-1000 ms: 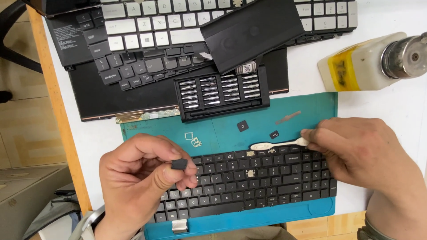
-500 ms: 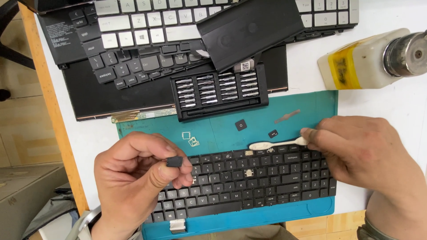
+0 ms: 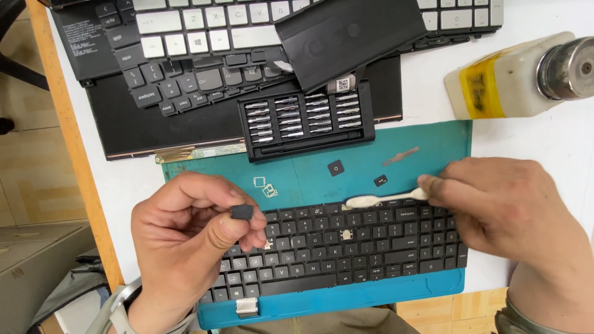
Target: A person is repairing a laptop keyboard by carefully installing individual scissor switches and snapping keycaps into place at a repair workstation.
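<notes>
Keycap sits pinched in the left hand, above the black keyboard on the teal mat. Right hand grips a white tool at the top row. Two gaps open, two caps loose; refitting looks unfinished.

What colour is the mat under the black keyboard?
Teal, seen in the head view: the mat under the keyboard.

Bright, even overhead light; soft shadows under both hands; sharp centre; slight glare on the metal cap.
</notes>
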